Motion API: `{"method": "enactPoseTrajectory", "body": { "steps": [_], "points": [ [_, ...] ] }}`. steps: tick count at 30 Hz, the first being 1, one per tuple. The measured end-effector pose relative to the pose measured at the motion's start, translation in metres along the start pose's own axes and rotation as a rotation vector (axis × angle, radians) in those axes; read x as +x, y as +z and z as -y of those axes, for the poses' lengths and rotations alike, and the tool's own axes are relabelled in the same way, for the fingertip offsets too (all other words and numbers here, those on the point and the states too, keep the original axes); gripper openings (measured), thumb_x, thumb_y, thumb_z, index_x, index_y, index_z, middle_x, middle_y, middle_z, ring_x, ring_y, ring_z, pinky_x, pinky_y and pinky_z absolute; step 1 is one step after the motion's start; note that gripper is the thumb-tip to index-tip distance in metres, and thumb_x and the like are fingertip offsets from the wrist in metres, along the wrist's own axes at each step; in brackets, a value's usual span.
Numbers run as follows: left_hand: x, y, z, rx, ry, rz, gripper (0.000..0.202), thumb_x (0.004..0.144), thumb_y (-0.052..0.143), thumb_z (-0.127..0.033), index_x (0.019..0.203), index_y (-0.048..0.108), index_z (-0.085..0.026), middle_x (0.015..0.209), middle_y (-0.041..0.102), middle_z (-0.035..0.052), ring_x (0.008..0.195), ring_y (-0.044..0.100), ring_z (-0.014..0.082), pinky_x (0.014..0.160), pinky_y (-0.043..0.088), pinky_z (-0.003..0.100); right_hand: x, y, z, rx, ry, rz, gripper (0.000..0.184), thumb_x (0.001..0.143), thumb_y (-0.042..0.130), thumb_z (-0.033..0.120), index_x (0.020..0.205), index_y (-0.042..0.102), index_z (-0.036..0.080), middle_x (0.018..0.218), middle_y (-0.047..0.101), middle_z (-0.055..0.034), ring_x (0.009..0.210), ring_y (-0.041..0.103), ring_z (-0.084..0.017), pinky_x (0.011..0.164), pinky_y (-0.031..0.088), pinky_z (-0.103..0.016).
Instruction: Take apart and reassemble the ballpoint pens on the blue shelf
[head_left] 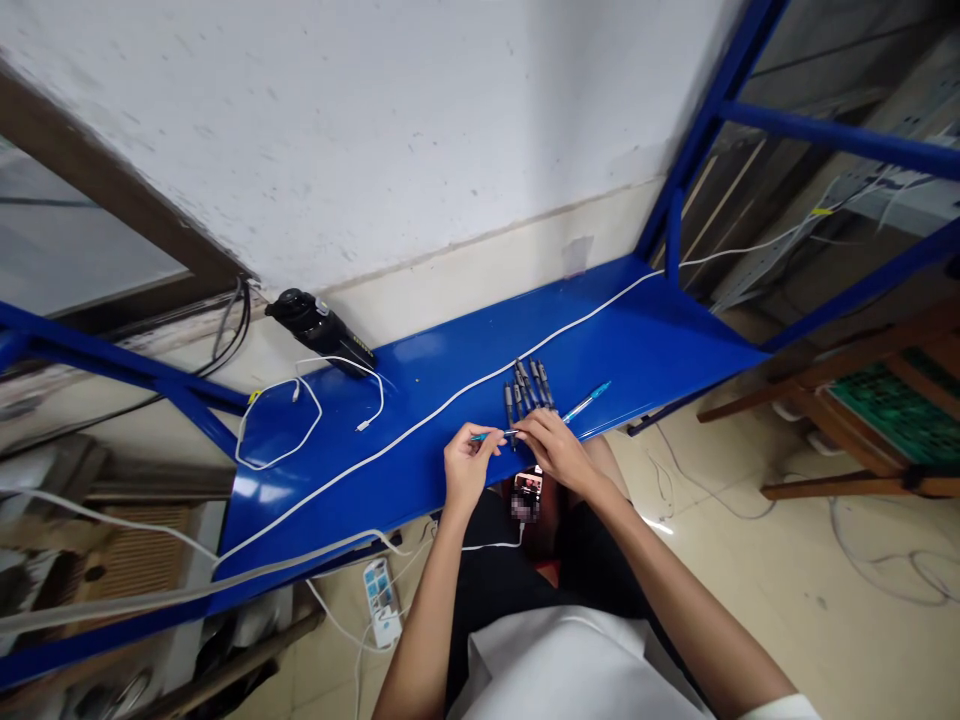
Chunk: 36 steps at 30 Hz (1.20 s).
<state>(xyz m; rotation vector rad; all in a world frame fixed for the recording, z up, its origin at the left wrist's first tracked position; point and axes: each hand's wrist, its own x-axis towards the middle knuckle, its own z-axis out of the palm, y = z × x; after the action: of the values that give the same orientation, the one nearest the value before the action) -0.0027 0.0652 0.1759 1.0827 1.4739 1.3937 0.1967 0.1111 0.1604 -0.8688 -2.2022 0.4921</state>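
Between my two hands, just over the front edge of the blue table (420, 470), a thin pen with a light-blue part (480, 436) lies crosswise. Its blue end is pinched by the fingers of my left hand (469, 462). My right hand (553, 445) has its fingers closed around the other end, which they partly hide. Several dark pens (531, 385) lie side by side right behind my hands. To the right of them, a clear pen with light-blue ends (587, 401) rests at a slant, close to my right hand.
A black bottle (322, 330) stands at the back left beside a loose white charging cable (319, 420). One long white cable (450, 400) crosses the table. A phone (527, 488) sits below the table edge by my lap. A power strip (382, 600) lies on the floor.
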Motion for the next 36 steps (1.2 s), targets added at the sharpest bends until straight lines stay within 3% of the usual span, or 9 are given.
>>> {"method": "enactPoseTrajectory", "body": {
  "steps": [6, 9, 12, 17, 23, 27, 31, 36],
  "points": [
    [-0.001, 0.003, -0.001, 0.005, 0.000, 0.046, 0.037, 0.088, 0.087, -0.048, 0.078, 0.066, -0.020, 0.068, 0.072, 0.0001, 0.064, 0.067, 0.0151, 0.066, 0.053, 0.026, 0.001, -0.001, -0.001, 0.113, 0.017, -0.021, 0.016, 0.116, 0.051, 0.027, 0.126, 0.064, 0.025, 0.117, 0.072, -0.0104, 0.106, 0.067, -0.026, 0.093, 0.053, -0.042],
    [-0.001, 0.001, -0.001, -0.039, 0.028, 0.086, 0.036, 0.081, 0.095, -0.041, 0.100, 0.072, -0.020, 0.085, 0.077, 0.0016, 0.079, 0.073, 0.0170, 0.077, 0.056, 0.028, 0.000, -0.001, -0.001, 0.121, 0.028, -0.029, 0.014, 0.116, 0.050, 0.026, 0.122, 0.063, 0.025, 0.111, 0.073, -0.0096, 0.100, 0.067, -0.026, 0.090, 0.053, -0.042],
    [0.000, -0.003, -0.001, -0.065, 0.036, 0.160, 0.037, 0.090, 0.088, -0.040, 0.119, 0.077, -0.021, 0.105, 0.081, 0.0071, 0.095, 0.076, 0.0204, 0.090, 0.058, 0.032, -0.001, -0.002, 0.000, 0.097, 0.029, -0.013, 0.014, 0.115, 0.052, 0.028, 0.124, 0.063, 0.024, 0.110, 0.072, -0.0100, 0.099, 0.066, -0.026, 0.090, 0.054, -0.043],
    [0.002, -0.004, -0.001, -0.031, 0.042, 0.132, 0.024, 0.091, 0.086, -0.042, 0.099, 0.080, -0.019, 0.096, 0.080, 0.0063, 0.093, 0.074, 0.0211, 0.088, 0.057, 0.032, -0.002, -0.004, 0.001, 0.066, 0.002, 0.006, 0.027, 0.115, 0.051, 0.028, 0.140, 0.061, 0.025, 0.120, 0.071, -0.0127, 0.112, 0.067, -0.028, 0.101, 0.056, -0.048],
    [0.001, -0.002, -0.004, -0.056, 0.089, 0.139, 0.025, 0.094, 0.084, -0.042, 0.097, 0.075, -0.020, 0.101, 0.078, 0.0067, 0.097, 0.074, 0.0211, 0.090, 0.057, 0.032, -0.002, 0.001, -0.001, 0.162, 0.012, -0.050, 0.021, 0.115, 0.049, 0.025, 0.129, 0.065, 0.025, 0.118, 0.071, -0.0126, 0.108, 0.068, -0.027, 0.095, 0.060, -0.045],
    [-0.001, -0.002, -0.009, -0.100, 0.043, 0.107, 0.029, 0.097, 0.080, -0.047, 0.096, 0.072, -0.019, 0.105, 0.080, 0.0089, 0.092, 0.078, 0.0206, 0.087, 0.059, 0.033, -0.003, 0.002, -0.001, 0.163, 0.027, -0.087, 0.018, 0.115, 0.049, 0.026, 0.122, 0.065, 0.026, 0.113, 0.073, -0.0115, 0.102, 0.071, -0.027, 0.090, 0.061, -0.043],
    [0.000, -0.002, -0.010, -0.148, 0.014, 0.098, 0.030, 0.098, 0.079, -0.048, 0.100, 0.071, -0.019, 0.107, 0.083, 0.0117, 0.096, 0.081, 0.0230, 0.087, 0.060, 0.034, -0.003, 0.002, -0.002, 0.063, 0.016, -0.038, 0.031, 0.114, 0.053, 0.028, 0.144, 0.060, 0.026, 0.117, 0.072, -0.0120, 0.105, 0.069, -0.028, 0.094, 0.059, -0.045],
    [0.004, -0.001, -0.004, -0.252, 0.003, 0.031, 0.031, 0.099, 0.078, -0.048, 0.109, 0.069, -0.019, 0.109, 0.084, 0.0115, 0.099, 0.082, 0.0238, 0.086, 0.059, 0.033, -0.002, 0.003, -0.005, -0.103, -0.021, -0.003, 0.050, 0.111, 0.044, 0.013, 0.157, 0.057, 0.030, 0.113, 0.068, -0.0100, 0.095, 0.063, -0.025, 0.083, 0.054, -0.041]
  ]
}}
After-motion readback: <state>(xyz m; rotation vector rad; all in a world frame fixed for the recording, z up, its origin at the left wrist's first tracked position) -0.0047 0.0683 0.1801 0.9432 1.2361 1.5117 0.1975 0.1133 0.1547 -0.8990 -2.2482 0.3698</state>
